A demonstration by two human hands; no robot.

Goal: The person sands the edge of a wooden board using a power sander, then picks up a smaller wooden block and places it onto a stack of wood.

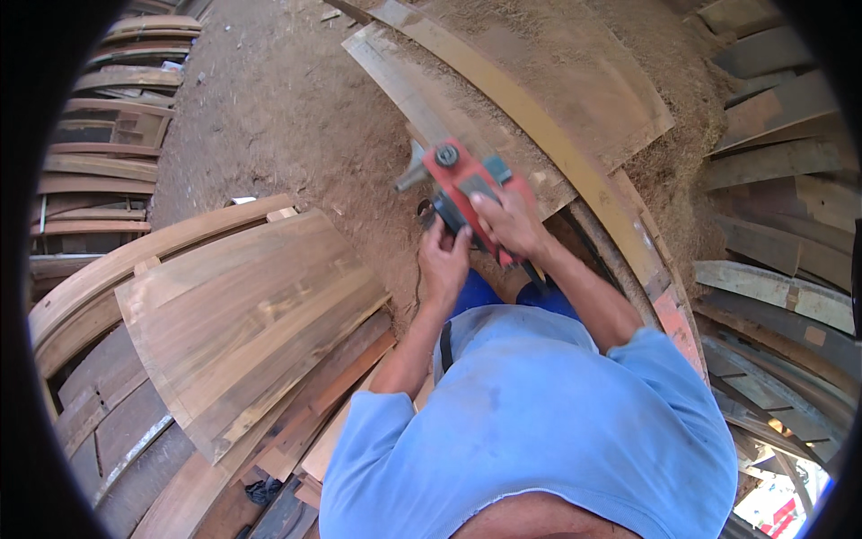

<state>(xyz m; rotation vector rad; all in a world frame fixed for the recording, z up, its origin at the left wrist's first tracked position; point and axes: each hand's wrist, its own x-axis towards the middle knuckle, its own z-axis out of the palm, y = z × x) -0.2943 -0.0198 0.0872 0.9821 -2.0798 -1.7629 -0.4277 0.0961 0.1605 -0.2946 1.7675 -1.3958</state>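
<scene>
A red and black electric hand planer (462,184) is held over the ground in front of my body, tilted, with its round front knob pointing away from me. My right hand (510,220) wraps round its rear handle. Fingers of my left hand (444,262) are curled against the dark near-left side of the planer; their tips are partly hidden. Just right of the tool lies a wide board (395,76), dusted with shavings, and along it curves a long yellowish wooden plank (539,121).
A wide planed panel (251,314) rests at left beside a curved beam (180,238). Stacked curved timbers line the far left (117,153) and the right side (781,157). Another broad board (602,81) lies at the far right. Sawdust covers the brown ground (278,108).
</scene>
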